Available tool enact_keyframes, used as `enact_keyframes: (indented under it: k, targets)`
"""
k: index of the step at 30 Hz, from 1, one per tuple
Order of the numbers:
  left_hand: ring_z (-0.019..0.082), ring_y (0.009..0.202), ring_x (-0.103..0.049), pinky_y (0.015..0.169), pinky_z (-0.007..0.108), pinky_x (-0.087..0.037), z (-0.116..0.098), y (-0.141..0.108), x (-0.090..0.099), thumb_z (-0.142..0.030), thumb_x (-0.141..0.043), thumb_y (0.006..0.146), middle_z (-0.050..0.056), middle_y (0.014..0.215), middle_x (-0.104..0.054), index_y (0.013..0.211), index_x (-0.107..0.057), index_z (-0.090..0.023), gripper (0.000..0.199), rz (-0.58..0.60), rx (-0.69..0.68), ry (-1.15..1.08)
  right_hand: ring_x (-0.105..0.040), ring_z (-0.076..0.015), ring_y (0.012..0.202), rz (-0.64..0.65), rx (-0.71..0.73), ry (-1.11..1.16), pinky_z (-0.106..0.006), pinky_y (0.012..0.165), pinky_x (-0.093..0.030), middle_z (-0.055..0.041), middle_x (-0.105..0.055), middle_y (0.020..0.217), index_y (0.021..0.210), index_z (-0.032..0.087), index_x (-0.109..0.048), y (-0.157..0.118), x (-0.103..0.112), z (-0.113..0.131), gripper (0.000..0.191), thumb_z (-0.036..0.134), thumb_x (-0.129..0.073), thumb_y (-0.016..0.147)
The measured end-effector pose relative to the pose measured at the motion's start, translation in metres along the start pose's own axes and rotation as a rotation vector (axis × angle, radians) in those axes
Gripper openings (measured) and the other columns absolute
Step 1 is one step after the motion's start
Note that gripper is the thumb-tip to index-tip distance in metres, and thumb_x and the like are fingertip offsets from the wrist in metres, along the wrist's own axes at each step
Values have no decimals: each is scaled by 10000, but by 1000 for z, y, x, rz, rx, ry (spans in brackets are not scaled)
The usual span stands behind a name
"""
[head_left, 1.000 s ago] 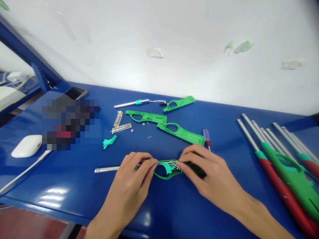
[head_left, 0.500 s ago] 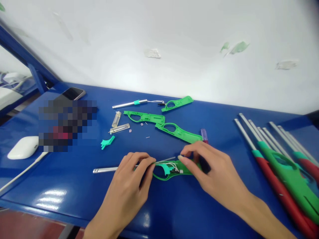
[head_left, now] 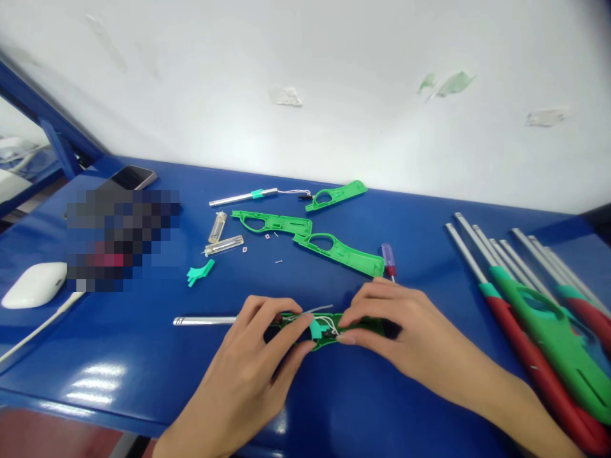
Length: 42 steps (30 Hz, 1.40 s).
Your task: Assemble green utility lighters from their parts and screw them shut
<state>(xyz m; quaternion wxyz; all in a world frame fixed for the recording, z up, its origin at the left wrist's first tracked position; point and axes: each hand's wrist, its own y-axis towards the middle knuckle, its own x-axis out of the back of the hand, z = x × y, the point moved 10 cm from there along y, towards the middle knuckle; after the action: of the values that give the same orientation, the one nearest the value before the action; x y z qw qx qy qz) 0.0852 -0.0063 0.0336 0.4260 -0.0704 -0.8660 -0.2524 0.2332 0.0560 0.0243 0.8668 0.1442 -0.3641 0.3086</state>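
An opened green lighter casing [head_left: 326, 344] lies before me with its long metal tube [head_left: 205, 320] pointing left. My left hand [head_left: 260, 356] is closed around the casing, its index finger and thumb at the teal trigger [head_left: 316, 329]. White wires [head_left: 328, 319] loop inside beside a black part. A thin clear tube [head_left: 321, 309] sticks up along the far edge. My right hand [head_left: 405, 324] is closed over the casing's right part, fingertips pressed in near the wires and black part. Its fingers hide what lies beneath them.
Green casing halves [head_left: 341, 256], a loose metal tube [head_left: 243, 197] with wires, clear tanks [head_left: 224, 245], a teal trigger [head_left: 200, 272], small screws and a purple screwdriver [head_left: 388, 256] lie beyond my hands. Several lighters [head_left: 548, 343] are at right; a white case [head_left: 34, 285] and phone [head_left: 136, 178] at left.
My left finger and thumb have moved right onto the trigger area. My right fingertips have gone from beside the clear tube's end down to the wires and black part. The view has shifted slightly.
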Motion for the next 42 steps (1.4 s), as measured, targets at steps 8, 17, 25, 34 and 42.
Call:
enact_keyframes:
  k: [8,17,25,34,42]
  targets:
    - [161,976,-488,819,298,-456,6,1,-5,-85,-591,1028,54,1175,-572,1305,-603,-219,308,27,11,-23,-671,-165,847,-13,236,-183,-337,836,-511,15,-761,933,990,282,-785,-3,-4,17,189,301,-605,1043]
    - [159,917,-467,871,345,-430,8,1,-7,-112,-574,1045,44,1130,-536,1292,-583,-221,271,48,33,13,-617,-187,817,-165,375,-391,-349,835,-416,-4,-727,908,983,229,-752,-10,1,39,256,272,-521,1084]
    - [152,922,-486,769,296,-451,10,-2,-9,-130,-585,1044,42,1081,-526,1348,-567,-192,311,54,18,6,-588,-181,788,-206,399,-400,-348,779,-383,-11,-705,895,964,195,-694,-13,-2,37,127,191,-595,1043]
    - [175,966,-497,872,360,-448,6,1,-9,-157,-583,1047,46,1123,-542,1327,-554,-189,283,42,-2,35,-591,-169,761,-265,415,-341,-345,739,-396,-32,-714,883,993,170,-684,-14,4,44,69,182,-626,1029]
    - [191,941,-518,850,380,-493,6,1,-12,-152,-544,1057,59,1097,-535,1330,-529,-176,274,56,15,29,-539,-157,741,-316,442,-356,-333,742,-403,-37,-699,837,982,148,-692,-15,4,49,73,163,-634,1024]
